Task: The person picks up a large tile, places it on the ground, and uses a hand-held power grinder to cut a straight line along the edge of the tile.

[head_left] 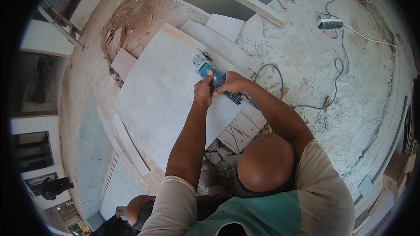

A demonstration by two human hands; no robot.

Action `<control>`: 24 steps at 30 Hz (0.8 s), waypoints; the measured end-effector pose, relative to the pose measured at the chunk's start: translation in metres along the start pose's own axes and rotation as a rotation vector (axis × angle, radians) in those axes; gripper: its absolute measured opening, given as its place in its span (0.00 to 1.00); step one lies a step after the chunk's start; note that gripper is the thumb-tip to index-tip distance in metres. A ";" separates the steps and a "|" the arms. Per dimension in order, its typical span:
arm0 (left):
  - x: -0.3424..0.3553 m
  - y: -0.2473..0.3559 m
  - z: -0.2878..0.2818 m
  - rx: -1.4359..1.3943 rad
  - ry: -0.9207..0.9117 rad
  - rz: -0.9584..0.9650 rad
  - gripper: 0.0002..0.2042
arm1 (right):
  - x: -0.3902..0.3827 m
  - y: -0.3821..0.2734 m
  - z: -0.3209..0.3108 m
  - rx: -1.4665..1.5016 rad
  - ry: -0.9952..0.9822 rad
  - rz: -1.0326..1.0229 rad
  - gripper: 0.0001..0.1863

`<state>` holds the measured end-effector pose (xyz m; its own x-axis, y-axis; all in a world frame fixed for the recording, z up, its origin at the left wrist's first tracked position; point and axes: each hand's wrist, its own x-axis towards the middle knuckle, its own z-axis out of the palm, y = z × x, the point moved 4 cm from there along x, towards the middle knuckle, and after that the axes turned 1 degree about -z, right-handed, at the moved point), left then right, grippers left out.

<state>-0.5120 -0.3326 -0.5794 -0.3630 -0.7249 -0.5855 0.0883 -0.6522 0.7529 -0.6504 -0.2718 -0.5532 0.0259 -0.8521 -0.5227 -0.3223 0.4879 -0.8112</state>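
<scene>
Both my hands are closed around a teal and grey angle grinder [214, 75], held over a large pale tile [153, 87]. My left hand [204, 91] grips its body from the near left side, thumb along the top. Wrapped round its rear part is my right hand [232, 83]. The grinder's metal head and guard point away from me, close to the tile's far right edge. Whether the disc touches the tile cannot be made out. A grey cord [280, 76] loops off to the right behind the grinder.
Pale slabs [214, 43] lie beyond the tile, near a wooden frame [245, 2]. A scored tile piece [240, 131] and rubble sit near my knee. A power strip [330, 24] lies on the dusty ground at far right. A narrow offcut strip [131, 144] lies left of the tile.
</scene>
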 end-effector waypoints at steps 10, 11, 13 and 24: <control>-0.001 0.000 0.001 0.014 0.013 -0.002 0.25 | 0.004 0.005 0.001 0.007 0.062 0.003 0.34; -0.001 0.001 -0.001 0.025 0.015 -0.005 0.25 | 0.004 0.005 0.002 0.013 0.058 0.000 0.34; -0.001 0.001 0.000 0.030 0.017 0.001 0.26 | 0.005 0.006 0.003 0.026 0.053 -0.005 0.34; -0.005 0.002 0.002 0.072 0.046 -0.004 0.24 | 0.003 0.008 0.002 0.010 0.052 0.000 0.33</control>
<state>-0.5122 -0.3299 -0.5742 -0.3199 -0.7330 -0.6003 0.0195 -0.6385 0.7694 -0.6507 -0.2706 -0.5619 -0.0231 -0.8604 -0.5091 -0.3131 0.4899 -0.8136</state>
